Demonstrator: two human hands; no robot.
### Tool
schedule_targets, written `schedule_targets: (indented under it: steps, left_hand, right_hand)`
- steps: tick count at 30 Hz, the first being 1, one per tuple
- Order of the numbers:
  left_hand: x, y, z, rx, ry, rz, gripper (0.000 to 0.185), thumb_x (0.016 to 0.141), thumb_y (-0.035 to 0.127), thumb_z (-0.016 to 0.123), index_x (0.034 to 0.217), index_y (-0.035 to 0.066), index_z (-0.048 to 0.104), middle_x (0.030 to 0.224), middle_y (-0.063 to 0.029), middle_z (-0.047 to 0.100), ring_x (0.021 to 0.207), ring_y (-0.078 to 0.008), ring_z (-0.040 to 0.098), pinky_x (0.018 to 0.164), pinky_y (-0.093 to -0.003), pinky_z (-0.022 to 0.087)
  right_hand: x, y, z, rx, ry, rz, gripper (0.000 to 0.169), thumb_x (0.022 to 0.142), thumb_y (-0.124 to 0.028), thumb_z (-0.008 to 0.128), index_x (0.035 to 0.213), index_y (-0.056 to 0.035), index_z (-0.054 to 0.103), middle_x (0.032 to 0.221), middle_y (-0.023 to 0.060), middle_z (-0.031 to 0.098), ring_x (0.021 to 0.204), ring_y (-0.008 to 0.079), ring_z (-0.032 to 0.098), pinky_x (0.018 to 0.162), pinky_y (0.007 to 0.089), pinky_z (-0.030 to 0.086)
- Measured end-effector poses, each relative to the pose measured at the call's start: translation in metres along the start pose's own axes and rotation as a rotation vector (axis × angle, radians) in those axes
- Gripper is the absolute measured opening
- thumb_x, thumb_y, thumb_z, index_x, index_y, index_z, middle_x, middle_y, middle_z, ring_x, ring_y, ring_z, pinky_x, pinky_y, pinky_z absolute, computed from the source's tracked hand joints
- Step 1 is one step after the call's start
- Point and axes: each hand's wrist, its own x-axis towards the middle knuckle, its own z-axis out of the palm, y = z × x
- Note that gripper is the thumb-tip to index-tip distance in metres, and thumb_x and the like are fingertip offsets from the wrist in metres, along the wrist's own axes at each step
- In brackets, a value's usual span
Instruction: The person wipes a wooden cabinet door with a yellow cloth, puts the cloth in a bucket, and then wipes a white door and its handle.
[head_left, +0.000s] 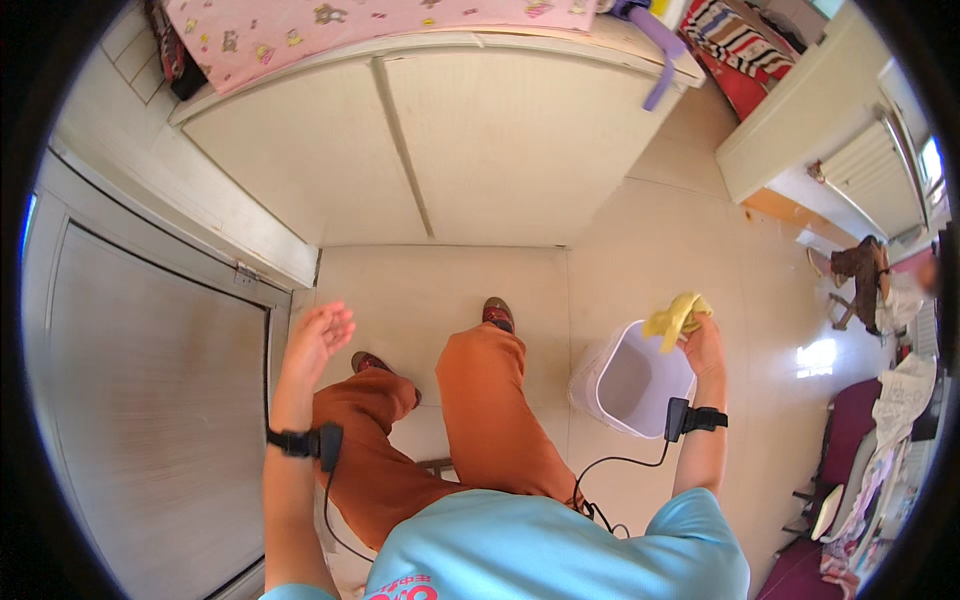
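Observation:
My right hand (702, 341) grips a crumpled yellow cloth (677, 319), which hangs over the upper rim of a white plastic bin (600, 379). The bin stands on the tiled floor to the right of my legs, and no contents show in the part of its inside that I can see. My left hand (328, 328) is raised at the left near the door frame, with nothing in it and its fingers loosely curled but apart. Each wrist wears a black strap with a small device and a cable.
A cream cabinet (517, 142) with a pink patterned cover (390, 19) stands in front of me. A purple strap (660, 79) hangs off its right end. At the left is a door (157, 390). Purple chairs (851, 427) with clothes stand at the far right.

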Motion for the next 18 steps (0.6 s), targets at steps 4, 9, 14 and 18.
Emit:
schedule_targets:
  steps: [4, 9, 14, 18]
  left_hand:
    - [-0.048, -0.022, -0.028, -0.030, -0.111, -0.062, 0.032, 0.092, 0.021, 0.046, 0.116, 0.001, 0.049, 0.106, -0.0118, 0.058, 0.093, -0.0193, 0.058, 0.083, -0.0332, 0.048]
    - [-0.060, -0.047, -0.047, -0.192, -0.044, 0.064, 0.040, 0.092, 0.023, 0.046, 0.124, 0.001, 0.043, 0.111, -0.0081, 0.055, 0.100, -0.0182, 0.054, 0.092, -0.0346, 0.043]
    - [-0.043, -0.044, -0.043, -0.306, 0.039, 0.100, 0.044, 0.092, 0.026, 0.045, 0.129, 0.003, 0.039, 0.116, -0.0050, 0.051, 0.104, -0.0165, 0.050, 0.099, -0.0362, 0.037]
    - [-0.042, -0.038, -0.038, -0.237, 0.058, 0.003, 0.045, 0.092, 0.028, 0.045, 0.129, 0.003, 0.039, 0.116, -0.0051, 0.051, 0.105, -0.0163, 0.049, 0.099, -0.0377, 0.036]
  right_hand:
    - [-0.020, 0.048, -0.052, -0.187, 0.047, 0.267, 0.033, 0.083, -0.015, 0.049, 0.114, -0.0045, 0.049, 0.104, 0.0094, 0.059, 0.092, 0.0245, 0.060, 0.075, 0.0431, 0.052]
    - [0.005, 0.152, -0.115, -0.488, 0.155, 0.475, 0.035, 0.081, -0.007, 0.049, 0.116, -0.0076, 0.050, 0.100, 0.0102, 0.060, 0.087, 0.0253, 0.062, 0.069, 0.0411, 0.055]
    - [0.029, 0.171, -0.087, -0.700, 0.030, 0.621, 0.044, 0.080, -0.006, 0.051, 0.123, -0.0151, 0.049, 0.103, 0.0080, 0.059, 0.089, 0.0235, 0.061, 0.067, 0.0410, 0.056]
    - [0.058, 0.187, -0.076, -0.911, -0.002, 0.654, 0.052, 0.078, -0.007, 0.053, 0.128, -0.0173, 0.045, 0.106, 0.0094, 0.060, 0.090, 0.0252, 0.061, 0.069, 0.0405, 0.055]
